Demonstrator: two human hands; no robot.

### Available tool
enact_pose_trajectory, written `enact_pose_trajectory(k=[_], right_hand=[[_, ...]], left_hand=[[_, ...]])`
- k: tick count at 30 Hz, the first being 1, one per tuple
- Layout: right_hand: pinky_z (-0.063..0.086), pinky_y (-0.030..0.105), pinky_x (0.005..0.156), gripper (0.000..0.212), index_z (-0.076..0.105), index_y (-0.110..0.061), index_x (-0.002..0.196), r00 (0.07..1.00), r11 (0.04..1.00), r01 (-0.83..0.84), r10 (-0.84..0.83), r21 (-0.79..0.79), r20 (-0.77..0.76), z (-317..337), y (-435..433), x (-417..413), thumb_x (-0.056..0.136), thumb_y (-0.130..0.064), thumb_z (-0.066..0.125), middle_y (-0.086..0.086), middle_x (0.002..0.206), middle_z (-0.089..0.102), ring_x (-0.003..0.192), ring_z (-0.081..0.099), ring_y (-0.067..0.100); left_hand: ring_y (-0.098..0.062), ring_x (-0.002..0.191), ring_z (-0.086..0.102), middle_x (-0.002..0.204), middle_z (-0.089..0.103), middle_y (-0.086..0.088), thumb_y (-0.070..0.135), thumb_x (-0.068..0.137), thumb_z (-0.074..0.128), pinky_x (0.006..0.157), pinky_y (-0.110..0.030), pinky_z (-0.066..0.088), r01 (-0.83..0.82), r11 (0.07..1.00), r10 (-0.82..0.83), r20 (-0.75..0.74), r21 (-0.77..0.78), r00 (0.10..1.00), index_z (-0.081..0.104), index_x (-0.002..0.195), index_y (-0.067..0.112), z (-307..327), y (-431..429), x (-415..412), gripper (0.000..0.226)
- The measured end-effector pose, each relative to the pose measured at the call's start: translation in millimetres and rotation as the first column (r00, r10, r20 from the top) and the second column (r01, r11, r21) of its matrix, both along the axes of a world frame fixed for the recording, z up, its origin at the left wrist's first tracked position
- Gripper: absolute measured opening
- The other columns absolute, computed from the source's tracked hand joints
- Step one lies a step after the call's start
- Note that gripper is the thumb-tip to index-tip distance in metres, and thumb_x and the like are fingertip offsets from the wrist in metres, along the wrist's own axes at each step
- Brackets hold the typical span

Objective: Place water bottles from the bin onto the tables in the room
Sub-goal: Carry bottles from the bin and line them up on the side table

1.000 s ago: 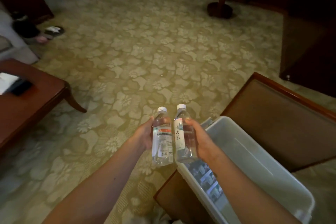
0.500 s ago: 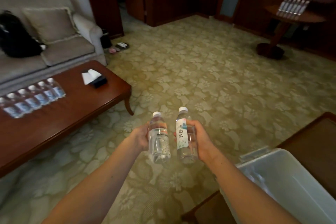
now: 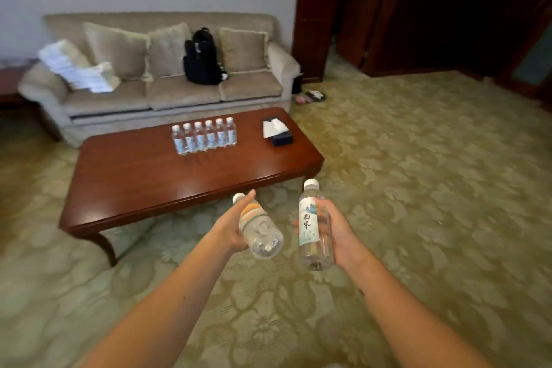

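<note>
Plastic, clear and full of water, sits closest to us: our left hand (image 3: 230, 230) grips an orange-banded bottle (image 3: 260, 231) that is tipped well over, its white cap aimed at the table ahead and its base turned back toward us. Our right hand (image 3: 339, 233) wraps its fingers round a white-labelled bottle (image 3: 312, 227) held close to upright, cap up. The two bottles are near each other but apart, both in the air above the patterned carpet (image 3: 418, 188), and the bin they come from is not in view. Just beyond the tipped bottle's cap runs the near edge of the wooden coffee table (image 3: 143, 185). Its polished top carries a row of six bottles (image 3: 204, 136) standing shoulder to shoulder toward the far side, with a dark tissue box (image 3: 280, 136) off to the row's right. Behind the table stands a beige sofa (image 3: 167, 92) with a black backpack (image 3: 201, 60) on its cushions, and slippers (image 3: 312, 95) lie on the floor by its right arm. We judge ourselves to be in the carrying step, bottles in hand and not yet set down. The next move, as we read it, calls for closing on the table and righting the tipped bottle so its base comes down flat. Both bottles can then stand on open wood beside or in front of the row, without knocking the ones already there.
</note>
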State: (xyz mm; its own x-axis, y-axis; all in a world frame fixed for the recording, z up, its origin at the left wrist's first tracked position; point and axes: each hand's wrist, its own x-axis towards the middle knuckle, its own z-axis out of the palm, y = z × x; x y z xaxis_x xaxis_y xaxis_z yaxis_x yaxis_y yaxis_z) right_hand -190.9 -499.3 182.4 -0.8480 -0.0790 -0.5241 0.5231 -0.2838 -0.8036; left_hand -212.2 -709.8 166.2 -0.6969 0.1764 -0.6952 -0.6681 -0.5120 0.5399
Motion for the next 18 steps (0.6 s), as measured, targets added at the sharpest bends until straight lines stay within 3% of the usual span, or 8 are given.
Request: enact_pose_trajectory(k=[2, 5, 10, 12, 15, 18], right_hand=[[0.056, 0.03, 0.058, 0.031, 0.067, -0.006, 0.104, 0.993, 0.993, -0.118, 0.117, 0.023, 0.011, 0, -25, -5, 0.087, -0.033, 0.07, 0.013, 0.08, 0.072, 0.065, 0.068, 0.022], [0.057, 0.033, 0.061, 0.065, 0.063, -0.003, 0.117, 0.965, 0.962, -0.264, 0.263, 0.075, 0.026, -7, -61, -17, 0.064, -0.031, 0.088, 0.016, 0.093, 0.074, 0.072, 0.071, 0.023], [0.057, 0.038, 0.064, 0.095, 0.056, -0.005, 0.126, 0.907, 0.899, -0.419, 0.421, 0.131, 0.017, -18, -129, -50, 0.044, -0.035, 0.093, 0.02, 0.103, 0.07, 0.081, 0.07, 0.029], [0.057, 0.041, 0.07, 0.094, 0.057, -0.008, 0.123, 0.872, 0.862, -0.484, 0.489, 0.154, 0.001, -22, -158, -64, 0.041, -0.038, 0.092, 0.019, 0.104, 0.07, 0.085, 0.069, 0.031], [0.054, 0.037, 0.067, 0.08, 0.063, -0.011, 0.112, 0.798, 0.786, -0.59, 0.602, 0.183, -0.013, -21, -201, -87, 0.043, -0.041, 0.09, 0.011, 0.09, 0.073, 0.075, 0.069, 0.025], [0.05, 0.025, 0.054, 0.039, 0.066, -0.014, 0.1, 0.718, 0.711, -0.684, 0.696, 0.162, -0.02, -19, -243, -112, 0.069, -0.026, 0.085, 0.003, 0.076, 0.071, 0.061, 0.065, 0.015]], left_hand=[[-0.022, 0.057, 0.064, 0.068, 0.063, -0.007, 0.034, 0.081, 0.076, 0.058, -0.035, 0.055, -0.062, 0.998, 0.062, -0.003, 0.008, 0.998, 0.059, 0.081, 0.011, -2, -27, 6, 0.028], [-0.021, 0.061, 0.058, 0.068, 0.058, -0.006, 0.027, 0.084, 0.072, 0.064, -0.038, 0.051, -0.126, 0.992, 0.126, -0.045, 0.001, 0.991, 0.058, 0.084, 0.01, -2, -60, 19, 0.023], [-0.021, 0.064, 0.059, 0.069, 0.06, -0.005, 0.027, 0.09, 0.067, 0.07, -0.037, 0.049, -0.255, 0.966, 0.248, -0.117, -0.052, 0.962, 0.061, 0.092, 0.01, -3, -117, 34, 0.018], [-0.018, 0.063, 0.063, 0.072, 0.063, -0.003, 0.025, 0.085, 0.07, 0.068, -0.034, 0.053, -0.305, 0.949, 0.285, -0.19, -0.085, 0.94, 0.062, 0.095, 0.012, -6, -142, 37, 0.018], [-0.01, 0.062, 0.061, 0.071, 0.063, 0.003, 0.026, 0.077, 0.076, 0.059, -0.025, 0.053, -0.364, 0.919, 0.308, -0.303, -0.151, 0.902, 0.064, 0.091, 0.017, -10, -178, 37, 0.02], [-0.015, 0.084, 0.063, 0.085, 0.069, 0.001, 0.028, 0.074, 0.08, 0.081, -0.031, 0.052, -0.453, 0.862, 0.376, -0.312, -0.227, 0.872, 0.073, 0.094, 0.02, -13, -208, 33, 0.022]])
